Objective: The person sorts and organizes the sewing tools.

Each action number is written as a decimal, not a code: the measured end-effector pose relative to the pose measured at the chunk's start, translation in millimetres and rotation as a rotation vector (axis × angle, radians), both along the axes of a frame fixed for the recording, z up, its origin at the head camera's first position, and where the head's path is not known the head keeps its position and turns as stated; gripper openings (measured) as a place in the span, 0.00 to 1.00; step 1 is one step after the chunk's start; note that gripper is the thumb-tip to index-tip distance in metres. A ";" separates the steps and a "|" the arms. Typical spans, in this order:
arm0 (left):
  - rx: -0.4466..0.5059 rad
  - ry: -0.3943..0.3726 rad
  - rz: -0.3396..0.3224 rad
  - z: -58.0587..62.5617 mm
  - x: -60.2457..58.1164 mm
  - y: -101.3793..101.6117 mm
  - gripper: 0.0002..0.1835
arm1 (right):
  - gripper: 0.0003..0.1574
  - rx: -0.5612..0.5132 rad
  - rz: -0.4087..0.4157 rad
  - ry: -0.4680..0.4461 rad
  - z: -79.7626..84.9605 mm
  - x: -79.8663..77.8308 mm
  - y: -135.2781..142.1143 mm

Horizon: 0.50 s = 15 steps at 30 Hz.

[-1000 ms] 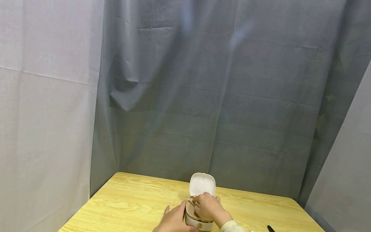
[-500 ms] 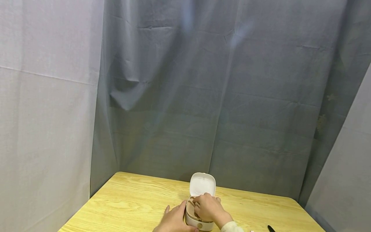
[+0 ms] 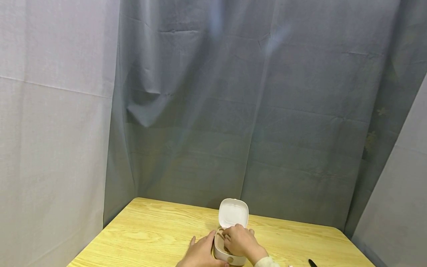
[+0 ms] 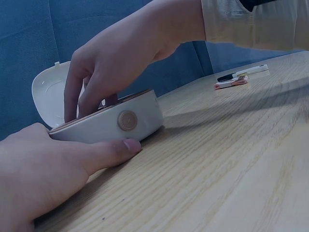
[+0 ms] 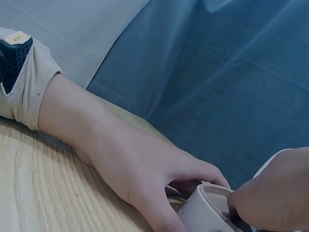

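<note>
A small white box (image 3: 237,261) with a round tan button (image 4: 128,121) on its front stands on the table, its white lid (image 3: 233,213) tipped up at the back. Inside it sits a brown compartment tray (image 3: 218,241). My left hand (image 3: 199,254) grips the box from the left, its thumb along the front wall. From the right, my right hand (image 3: 241,240) reaches down into the box with bent fingers holding the tray; the fingertips are hidden inside. In the left wrist view the tray's edge shows just along the box's rim.
Right of the box on the wooden table (image 3: 150,230) lie a slim black-and-white object (image 4: 243,73) and a small pink-and-white item (image 4: 231,83). A grey curtain (image 3: 207,148) hangs behind the table, with pale cloth (image 3: 53,148) at the left side.
The brown tray and my right hand have sunk slightly, and the dark gap under the tray's front edge has closed. My left hand has stayed on the box.
</note>
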<state>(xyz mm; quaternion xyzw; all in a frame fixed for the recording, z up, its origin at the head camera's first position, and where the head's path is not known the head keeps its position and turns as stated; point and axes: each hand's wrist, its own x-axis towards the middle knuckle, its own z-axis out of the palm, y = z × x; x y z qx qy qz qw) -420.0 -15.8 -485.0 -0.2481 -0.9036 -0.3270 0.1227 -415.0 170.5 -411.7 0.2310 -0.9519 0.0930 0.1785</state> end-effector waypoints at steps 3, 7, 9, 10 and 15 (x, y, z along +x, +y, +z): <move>-0.008 0.005 0.004 0.5 0.6 0.2 0.62 | 0.15 -0.004 0.001 0.000 -1.6 0.7 0.3; -0.018 0.013 0.010 1.9 2.4 0.4 0.63 | 0.15 -0.013 -0.002 0.009 -3.0 0.9 0.8; -0.027 0.015 0.014 2.3 2.9 0.6 0.63 | 0.14 -0.022 -0.003 0.017 -4.0 1.1 1.3; -0.027 0.014 0.014 2.3 2.9 0.7 0.63 | 0.14 -0.028 -0.005 0.022 -4.8 1.0 2.0; -0.022 0.002 0.015 3.6 4.9 0.4 0.63 | 0.13 -0.055 -0.009 0.019 -7.7 1.0 4.2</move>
